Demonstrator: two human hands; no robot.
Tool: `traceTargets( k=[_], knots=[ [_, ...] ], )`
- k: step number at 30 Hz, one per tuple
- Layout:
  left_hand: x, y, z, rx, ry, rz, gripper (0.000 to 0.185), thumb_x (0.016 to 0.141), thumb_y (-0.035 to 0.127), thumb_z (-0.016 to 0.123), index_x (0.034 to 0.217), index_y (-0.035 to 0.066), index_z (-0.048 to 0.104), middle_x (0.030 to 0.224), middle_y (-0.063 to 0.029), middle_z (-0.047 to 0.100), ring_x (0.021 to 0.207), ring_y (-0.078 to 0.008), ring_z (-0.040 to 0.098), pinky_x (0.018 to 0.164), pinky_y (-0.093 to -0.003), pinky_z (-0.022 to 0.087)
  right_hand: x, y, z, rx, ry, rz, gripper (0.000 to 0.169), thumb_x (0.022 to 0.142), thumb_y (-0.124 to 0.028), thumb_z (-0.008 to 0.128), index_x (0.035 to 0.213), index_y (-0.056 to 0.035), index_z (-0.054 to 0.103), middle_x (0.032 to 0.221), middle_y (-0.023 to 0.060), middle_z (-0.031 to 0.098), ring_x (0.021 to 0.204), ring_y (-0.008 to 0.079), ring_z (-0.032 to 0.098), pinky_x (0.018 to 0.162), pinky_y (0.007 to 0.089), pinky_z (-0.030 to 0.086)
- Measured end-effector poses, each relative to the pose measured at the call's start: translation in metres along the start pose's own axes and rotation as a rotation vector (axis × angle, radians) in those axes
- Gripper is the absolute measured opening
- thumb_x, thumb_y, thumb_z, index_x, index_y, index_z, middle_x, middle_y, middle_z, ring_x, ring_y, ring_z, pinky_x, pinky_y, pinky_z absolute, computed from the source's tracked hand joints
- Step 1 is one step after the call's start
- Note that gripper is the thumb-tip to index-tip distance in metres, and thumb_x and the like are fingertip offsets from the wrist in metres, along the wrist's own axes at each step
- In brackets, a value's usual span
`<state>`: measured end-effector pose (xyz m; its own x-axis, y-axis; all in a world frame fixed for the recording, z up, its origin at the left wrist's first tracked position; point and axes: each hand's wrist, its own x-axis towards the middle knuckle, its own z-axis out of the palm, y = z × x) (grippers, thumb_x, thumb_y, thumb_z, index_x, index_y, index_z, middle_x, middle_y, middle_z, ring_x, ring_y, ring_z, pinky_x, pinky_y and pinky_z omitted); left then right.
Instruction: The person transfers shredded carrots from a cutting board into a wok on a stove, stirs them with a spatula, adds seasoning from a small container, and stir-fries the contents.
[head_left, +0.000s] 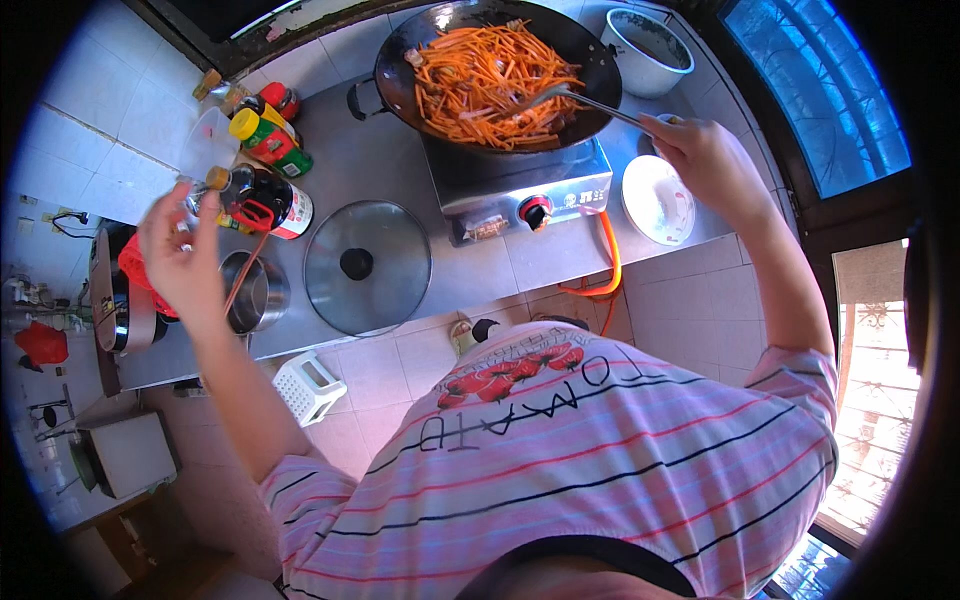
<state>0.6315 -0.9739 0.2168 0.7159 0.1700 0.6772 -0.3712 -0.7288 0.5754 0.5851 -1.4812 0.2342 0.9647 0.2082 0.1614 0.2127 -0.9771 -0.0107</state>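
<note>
My right hand (697, 161) grips the handle of a metal spatula (600, 109), whose head rests among shredded carrots (487, 90) in a black wok (390, 60). Small pale pieces are mixed with the carrots. The wok sits on a steel gas stove (525, 187) with a red-ringed knob (535, 213). My left hand (180, 262) is raised at the left, its fingers bent near a dark sauce bottle (277, 199) with a red handle. Something clear shows by its fingertips; whether they hold it cannot be told. Below the bottle, chopsticks (247, 274) lean in a steel pot (262, 300).
A glass lid (375, 277) with a black knob lies left of the stove. Green and yellow seasoning containers (274, 146) stand behind the sauce bottle. A white bowl (660, 201) and a pale pot (637, 75) are at the right. An orange hose (613, 259) hangs over the counter's front edge.
</note>
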Motion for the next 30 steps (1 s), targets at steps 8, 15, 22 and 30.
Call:
traceTargets(
  k=[8, 15, 22, 30],
  knots=[
    [-0.124, 0.029, 0.044, -0.251, -0.113, -0.340, 0.024, 0.076, 0.005, 0.074, 0.098, 0.006, 0.065, 0.097, -0.0020, 0.057, 0.079, -0.0089, 0.054, 0.060, -0.0202, 0.043, 0.082, -0.004, 0.043, 0.103, 0.156, 0.075, 0.025, 0.090, -0.021, 0.052, 0.107, -0.0135, 0.068, 0.083, 0.0176, 0.065, 0.077, 0.0348, 0.064, 0.070, 0.0415, 0.053],
    [-0.187, 0.025, 0.067, -0.344, -0.167, -0.530, 0.019, 0.078, 0.007, 0.072, 0.096, 0.005, 0.066, 0.097, -0.0023, 0.058, 0.074, -0.0089, 0.053, 0.062, -0.0204, 0.043, 0.052, -0.019, 0.057, 0.090, 0.064, -0.030, 0.030, 0.090, -0.019, 0.052, 0.118, -0.0135, 0.061, 0.074, 0.0206, 0.062, 0.069, 0.0359, 0.062, 0.064, 0.0434, 0.051],
    [-0.242, -0.002, 0.062, -0.387, -0.153, -0.721, 0.019, 0.080, 0.009, 0.072, 0.096, 0.002, 0.065, 0.093, -0.0020, 0.059, 0.073, -0.0075, 0.049, 0.064, -0.0202, 0.042, 0.001, -0.002, 0.009, 0.042, -0.021, -0.054, 0.026, 0.090, -0.013, 0.056, 0.116, -0.0106, 0.064, 0.070, 0.0188, 0.061, 0.062, 0.0318, 0.061, 0.059, 0.0391, 0.048],
    [-0.238, 0.025, 0.077, -0.437, -0.176, -0.721, 0.016, 0.083, 0.009, 0.069, 0.097, 0.001, 0.064, 0.089, -0.0015, 0.061, 0.078, -0.0075, 0.054, 0.070, -0.0201, 0.043, 0.021, 0.004, -0.015, 0.191, 0.038, 0.045, 0.024, 0.090, -0.017, 0.057, 0.111, -0.0111, 0.067, 0.083, 0.0164, 0.067, 0.068, 0.0274, 0.065, 0.065, 0.0343, 0.052]
  ],
)
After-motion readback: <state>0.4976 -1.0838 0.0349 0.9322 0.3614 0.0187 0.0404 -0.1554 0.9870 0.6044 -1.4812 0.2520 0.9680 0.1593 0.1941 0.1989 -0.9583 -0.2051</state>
